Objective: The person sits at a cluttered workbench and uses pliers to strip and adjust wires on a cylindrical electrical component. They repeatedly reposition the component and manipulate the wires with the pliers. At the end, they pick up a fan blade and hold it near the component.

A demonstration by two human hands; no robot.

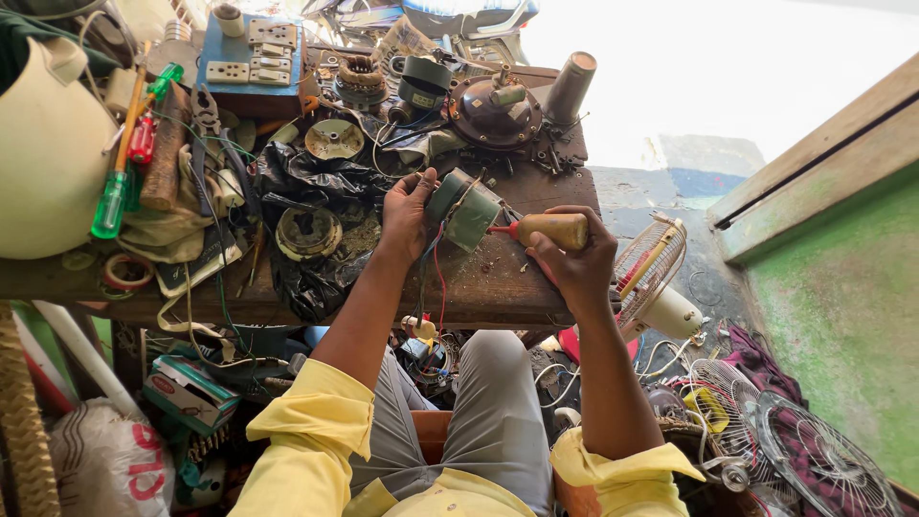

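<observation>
Head view, left hand: the left hand (406, 213) is closing around the green motor (463, 209), lifting it just above the near edge of the wooden workbench (536, 187), probably to keep it steady.
Head view, right hand: the right hand (572, 260) is gripping a screwdriver (546, 230) by its tan handle, with the tip pressing into the motor's side.
Wires: 1 red wire (441, 287) is hanging from the motor.
Around: a black plastic bag (311, 182) is lying left of the motor; a small fan (656, 273) is standing beside the bench's right edge.
</observation>
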